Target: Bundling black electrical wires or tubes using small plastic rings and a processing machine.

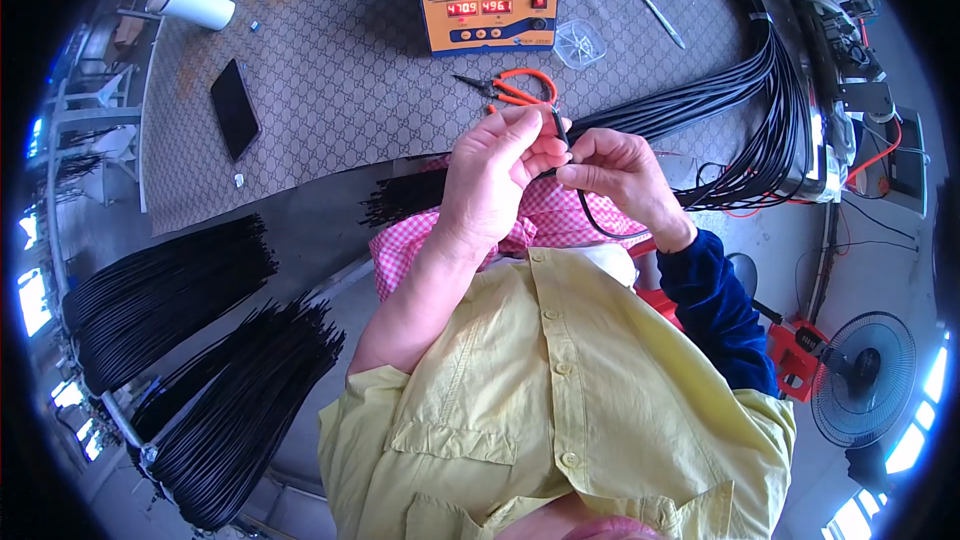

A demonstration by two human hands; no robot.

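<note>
Over the table's near edge, my left hand [497,168] closes its thumb and fingers around the upper end of a thin black cable [590,217]. Just right of it, my right hand [625,175] pinches the same cable lower down between thumb and fingertips. From there the cable loops down and to the right. The tip of the cable pokes up between the hands; its fine detail is too small to make out. Orange-handled snips [530,73] lie right behind the left hand. A thick bundle of black cables [690,108] runs off to the right of my hands.
At the back stands an orange and blue box with red digital readouts [490,15], beside a small clear dish [580,44] and a spoon [648,5]. A phone [235,110] and white cup [192,3] sit left. More cable bundles [245,420] hang lower left; a fan [864,378] stands right.
</note>
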